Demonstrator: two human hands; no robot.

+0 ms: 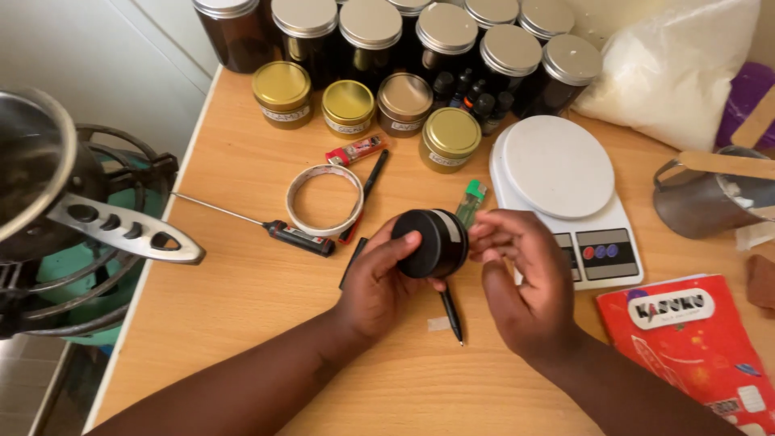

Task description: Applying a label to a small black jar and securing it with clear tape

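A small black round jar [432,242] with a black lid is held on its side over the wooden table [242,323]. My left hand [379,282] grips it from the lid side, thumb across the lid. My right hand [525,282] holds the jar's other end, fingertips on its side wall. A black pen [452,316] lies on the table under the hands, beside a small scrap of tape [438,324].
A white kitchen scale [565,190] stands to the right, a tape roll [324,200] and a probe thermometer [266,226] to the left. Several lidded jars [404,48] line the back. A metal pitcher [702,202], red booklet [694,339], green lighter [472,200] and stove pot [32,161] are around.
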